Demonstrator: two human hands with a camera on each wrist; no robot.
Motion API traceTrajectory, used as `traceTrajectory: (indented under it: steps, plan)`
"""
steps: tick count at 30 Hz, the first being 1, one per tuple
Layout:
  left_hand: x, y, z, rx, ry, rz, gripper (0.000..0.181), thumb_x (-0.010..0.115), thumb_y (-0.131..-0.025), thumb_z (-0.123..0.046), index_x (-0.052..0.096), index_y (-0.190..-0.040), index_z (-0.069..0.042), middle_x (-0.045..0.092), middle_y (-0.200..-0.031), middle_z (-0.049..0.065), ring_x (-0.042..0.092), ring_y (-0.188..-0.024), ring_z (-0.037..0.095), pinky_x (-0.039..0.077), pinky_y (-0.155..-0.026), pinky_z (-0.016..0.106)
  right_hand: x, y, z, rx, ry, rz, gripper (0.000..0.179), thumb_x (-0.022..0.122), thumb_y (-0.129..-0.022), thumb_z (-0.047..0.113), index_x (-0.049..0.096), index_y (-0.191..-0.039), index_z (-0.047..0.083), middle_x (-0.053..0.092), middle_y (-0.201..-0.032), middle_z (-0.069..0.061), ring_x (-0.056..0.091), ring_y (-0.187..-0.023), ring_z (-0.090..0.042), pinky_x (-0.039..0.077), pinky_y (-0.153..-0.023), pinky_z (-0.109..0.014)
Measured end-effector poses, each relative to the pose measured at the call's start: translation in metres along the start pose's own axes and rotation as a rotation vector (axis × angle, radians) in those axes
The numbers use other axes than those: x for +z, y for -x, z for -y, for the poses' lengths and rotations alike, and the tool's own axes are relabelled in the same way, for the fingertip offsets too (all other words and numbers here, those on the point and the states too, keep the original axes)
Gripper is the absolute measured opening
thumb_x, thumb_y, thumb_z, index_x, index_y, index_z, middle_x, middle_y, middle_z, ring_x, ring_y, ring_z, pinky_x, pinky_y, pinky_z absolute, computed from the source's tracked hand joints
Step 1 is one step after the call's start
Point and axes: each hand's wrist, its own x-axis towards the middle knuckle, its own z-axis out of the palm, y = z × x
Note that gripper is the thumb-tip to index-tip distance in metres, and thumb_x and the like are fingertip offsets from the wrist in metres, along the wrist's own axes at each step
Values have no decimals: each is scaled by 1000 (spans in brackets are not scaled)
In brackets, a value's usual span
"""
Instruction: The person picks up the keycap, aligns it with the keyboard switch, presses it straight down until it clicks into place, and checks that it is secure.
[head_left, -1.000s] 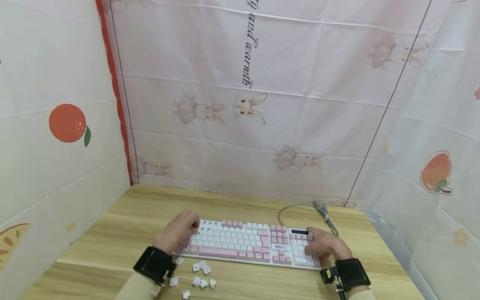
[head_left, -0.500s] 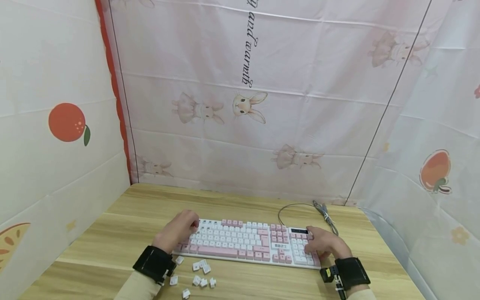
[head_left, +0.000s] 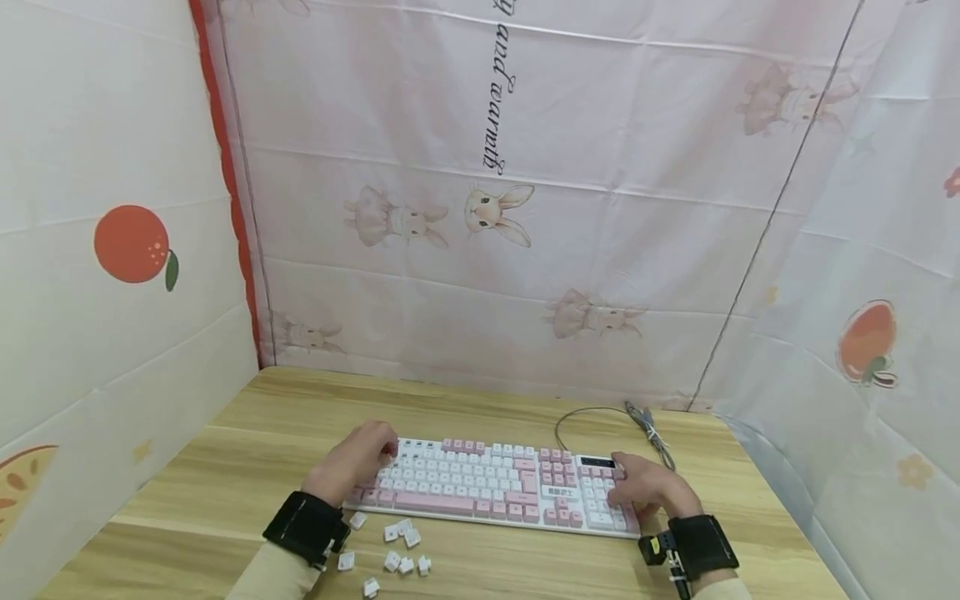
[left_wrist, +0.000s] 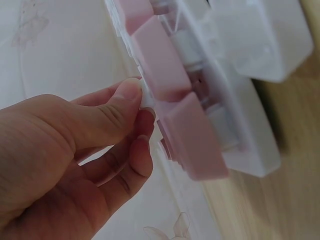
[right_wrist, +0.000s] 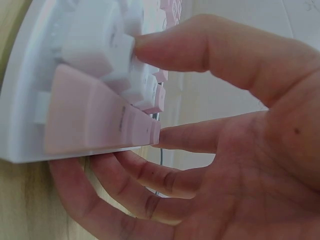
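Note:
A pink and white keyboard [head_left: 435, 502] lies across the wooden table. At its left end my left hand [head_left: 354, 457] pinches a small white keycap [left_wrist: 146, 97] between thumb and fingertips, right at the key tops beside the pink edge keys [left_wrist: 162, 57]. In the head view that hand covers the keys at the upper left. My right hand [head_left: 647, 486] holds the right end of the keyboard. Its thumb [right_wrist: 172, 50] rests on the white number keys, while the other fingers [right_wrist: 80, 192] curl along the side and bottom edge.
Several loose white keycaps [head_left: 392, 561] lie on the table [head_left: 495, 567] in front of the keyboard's left half. Bare switch spots show in its upper left rows. A bundled grey cable [head_left: 647, 423] lies behind its right end. Printed curtains [head_left: 450, 275] enclose the table.

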Motion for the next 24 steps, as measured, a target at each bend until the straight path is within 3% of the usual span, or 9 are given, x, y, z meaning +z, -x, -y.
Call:
traceTrajectory:
  steps: [10,24]
  plan:
    - [-2,8,7,-10,-2,6,14,73,-87,6,75,-88,-8,71,-90,7,62,-85,18,55,-81,42,8,-4,3,-8,11,-22,91,79,-82,12,30,-157,-5,48,-147,-33,60,-99,-27,59,-73,-43]
    - [0,-4,4,10,35,36,14,73,-87,7,76,-90,-6,73,-91,6,66,-87,20,57,-83,44,3,1,-3,-3,-5,-41,95,80,-80,11,28,-158,-5,43,-152,-33,60,-104,-28,60,-73,-44]
